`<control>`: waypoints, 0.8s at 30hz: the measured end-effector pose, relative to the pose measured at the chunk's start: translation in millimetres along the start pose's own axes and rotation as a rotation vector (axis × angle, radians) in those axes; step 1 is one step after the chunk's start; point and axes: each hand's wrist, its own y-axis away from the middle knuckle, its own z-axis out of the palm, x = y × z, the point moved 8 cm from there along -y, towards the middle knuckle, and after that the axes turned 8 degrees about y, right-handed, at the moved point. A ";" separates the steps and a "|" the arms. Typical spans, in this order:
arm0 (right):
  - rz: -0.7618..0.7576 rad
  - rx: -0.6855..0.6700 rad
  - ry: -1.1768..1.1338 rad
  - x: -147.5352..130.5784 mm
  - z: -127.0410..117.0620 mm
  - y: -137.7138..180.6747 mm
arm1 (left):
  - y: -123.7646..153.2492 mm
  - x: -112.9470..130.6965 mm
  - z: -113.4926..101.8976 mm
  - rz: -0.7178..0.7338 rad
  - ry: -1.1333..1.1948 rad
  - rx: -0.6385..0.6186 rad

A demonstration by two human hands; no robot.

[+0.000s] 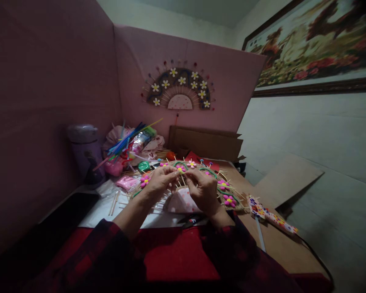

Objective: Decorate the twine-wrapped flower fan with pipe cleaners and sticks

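A half-round craft fan [189, 199] lies on the work surface, made of sticks and brown cord with pink clay flowers, green trim and a spotted white centre. My left hand [163, 179] is over its middle, thumb and fingers pinched together. My right hand [203, 189] faces it from the right, also pinched, its fingertips close to the left ones. Between the fingertips shows a pink flower [180, 168] with a yellow centre; whether it is held or lies on the fan behind, I cannot tell. Dark-handled pliers or scissors [192, 221] lie below the fan.
A purple flask [87, 156] stands at left, beside colourful pipe cleaners [126, 140] and a pink clay packet [128, 183]. Loose sticks [113, 203] lie on white paper. A glue gun [271, 217] with patterned wrap lies at right. A finished fan [179, 87] hangs behind cardboard [204, 142].
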 end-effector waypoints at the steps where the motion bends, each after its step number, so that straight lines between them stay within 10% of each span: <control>1: -0.007 -0.001 0.001 -0.3 0.6 0.3 | 0.5 -1.5 1.0 -0.015 0.040 -0.002; 9: -0.073 -0.040 0.066 -9.3 9.3 3.7 | 0.8 -6.3 -0.8 0.011 0.022 0.081; 18: -0.143 -0.171 0.125 -14.3 15.3 2.7 | 5.8 22.3 4.9 0.350 -0.862 0.154; 24: 0.120 -0.028 -0.166 14.4 3.1 -4.7 | 2.7 5.0 10.6 0.115 -0.522 -0.060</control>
